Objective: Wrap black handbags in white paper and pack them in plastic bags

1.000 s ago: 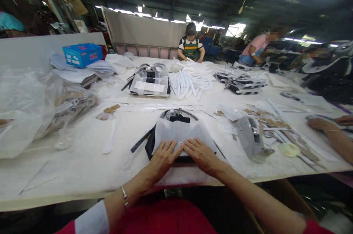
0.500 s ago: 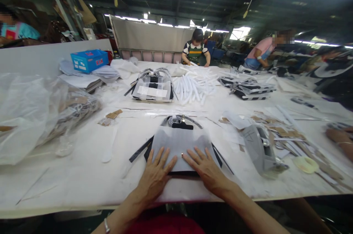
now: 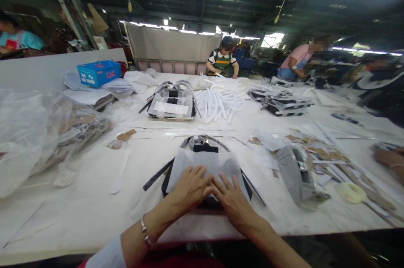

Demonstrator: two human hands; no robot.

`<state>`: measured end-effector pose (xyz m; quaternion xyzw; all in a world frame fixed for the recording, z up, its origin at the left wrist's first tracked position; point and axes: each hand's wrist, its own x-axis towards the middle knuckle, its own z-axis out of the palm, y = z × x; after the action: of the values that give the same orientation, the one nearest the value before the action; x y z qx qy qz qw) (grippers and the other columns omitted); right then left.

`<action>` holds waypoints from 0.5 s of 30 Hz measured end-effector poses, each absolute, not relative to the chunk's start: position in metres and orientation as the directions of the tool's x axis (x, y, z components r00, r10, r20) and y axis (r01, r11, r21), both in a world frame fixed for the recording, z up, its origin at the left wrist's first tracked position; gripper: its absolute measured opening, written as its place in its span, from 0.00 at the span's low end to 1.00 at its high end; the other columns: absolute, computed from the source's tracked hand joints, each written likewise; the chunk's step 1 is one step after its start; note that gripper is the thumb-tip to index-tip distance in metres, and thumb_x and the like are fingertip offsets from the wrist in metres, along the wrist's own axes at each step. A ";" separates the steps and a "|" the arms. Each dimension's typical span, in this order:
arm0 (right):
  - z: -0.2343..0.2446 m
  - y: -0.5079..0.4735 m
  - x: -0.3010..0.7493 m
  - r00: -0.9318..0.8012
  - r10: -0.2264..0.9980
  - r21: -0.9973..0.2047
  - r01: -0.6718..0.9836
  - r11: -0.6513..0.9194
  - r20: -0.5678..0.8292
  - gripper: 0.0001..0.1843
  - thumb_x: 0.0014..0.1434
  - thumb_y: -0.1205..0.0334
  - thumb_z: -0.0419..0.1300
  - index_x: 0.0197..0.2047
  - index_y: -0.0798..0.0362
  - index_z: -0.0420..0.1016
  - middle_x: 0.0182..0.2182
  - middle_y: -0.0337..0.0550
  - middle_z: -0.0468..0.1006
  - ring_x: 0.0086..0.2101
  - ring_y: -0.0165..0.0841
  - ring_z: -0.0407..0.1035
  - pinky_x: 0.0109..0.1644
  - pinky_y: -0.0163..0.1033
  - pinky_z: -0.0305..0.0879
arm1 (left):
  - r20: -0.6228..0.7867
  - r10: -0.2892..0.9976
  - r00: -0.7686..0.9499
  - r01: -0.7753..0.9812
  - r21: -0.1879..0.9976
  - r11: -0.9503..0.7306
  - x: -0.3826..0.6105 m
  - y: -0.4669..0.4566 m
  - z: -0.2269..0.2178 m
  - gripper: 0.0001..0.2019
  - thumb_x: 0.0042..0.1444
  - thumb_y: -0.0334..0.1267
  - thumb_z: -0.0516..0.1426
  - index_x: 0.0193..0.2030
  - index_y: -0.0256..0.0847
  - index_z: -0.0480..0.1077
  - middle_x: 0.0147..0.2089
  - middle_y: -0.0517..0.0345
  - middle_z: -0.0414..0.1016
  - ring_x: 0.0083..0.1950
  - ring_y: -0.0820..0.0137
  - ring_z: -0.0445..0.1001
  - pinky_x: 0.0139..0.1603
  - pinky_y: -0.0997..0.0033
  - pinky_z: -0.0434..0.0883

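A black bag [image 3: 205, 149] covered with a sheet of white tissue paper [image 3: 217, 165] lies on the white table [image 3: 94, 209] right in front of me. My left hand [image 3: 191, 188] rests flat on the paper, fingers stretched out. My right hand [image 3: 232, 200] lies beside it, also flat with fingers apart, the two hands touching at the fingertips. A black strap [image 3: 156, 174] runs out from the bag's left side. The bag's handle and metal clasp show at its far edge.
A grey tape dispenser [image 3: 298, 175] and a tape roll [image 3: 352, 191] sit to the right. Clear plastic bags [image 3: 41, 133] fill the left. Another wrapped bag [image 3: 172, 106], white foam tubes [image 3: 217, 99] and a blue box [image 3: 99, 72] lie farther back. Other people work at the far and right edges.
Both hands slid inward across the paper and now meet at its middle. The camera view shifted slightly.
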<state>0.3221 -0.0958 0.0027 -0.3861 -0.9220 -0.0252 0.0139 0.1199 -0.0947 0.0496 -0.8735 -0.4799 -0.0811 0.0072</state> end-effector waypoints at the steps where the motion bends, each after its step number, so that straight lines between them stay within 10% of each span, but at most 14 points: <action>1: 0.006 -0.097 0.322 -0.694 0.719 0.020 0.720 0.694 0.029 0.41 0.57 0.81 0.47 0.70 0.42 0.53 0.68 0.44 0.57 0.65 0.54 0.52 0.62 0.74 0.52 | 0.179 0.841 0.511 0.844 0.078 -0.530 0.118 -0.096 0.037 0.23 0.67 0.51 0.48 0.63 0.46 0.64 0.64 0.46 0.67 0.65 0.53 0.65 0.62 0.47 0.62; 9: 0.103 -0.036 0.325 -0.697 0.661 -0.511 0.690 0.513 -0.278 0.36 0.52 0.64 0.61 0.66 0.46 0.65 0.62 0.46 0.69 0.61 0.45 0.63 0.65 0.50 0.58 | 0.204 0.863 0.461 0.857 0.150 -0.493 0.110 -0.100 -0.006 0.29 0.65 0.55 0.48 0.70 0.53 0.52 0.71 0.49 0.56 0.71 0.52 0.55 0.68 0.43 0.54; 15: 0.104 0.064 0.260 -0.271 0.955 -0.464 0.866 0.187 -0.121 0.21 0.51 0.65 0.63 0.51 0.55 0.78 0.47 0.51 0.81 0.47 0.41 0.75 0.50 0.39 0.67 | 0.193 0.866 0.461 0.847 0.196 -0.494 0.110 -0.096 -0.010 0.29 0.65 0.56 0.48 0.71 0.55 0.51 0.72 0.50 0.55 0.72 0.52 0.54 0.69 0.41 0.52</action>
<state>0.2597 0.0642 0.1041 -0.5959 -0.7641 0.2272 0.0977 0.1104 -0.0961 -0.0100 -0.8539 -0.5017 -0.1340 -0.0357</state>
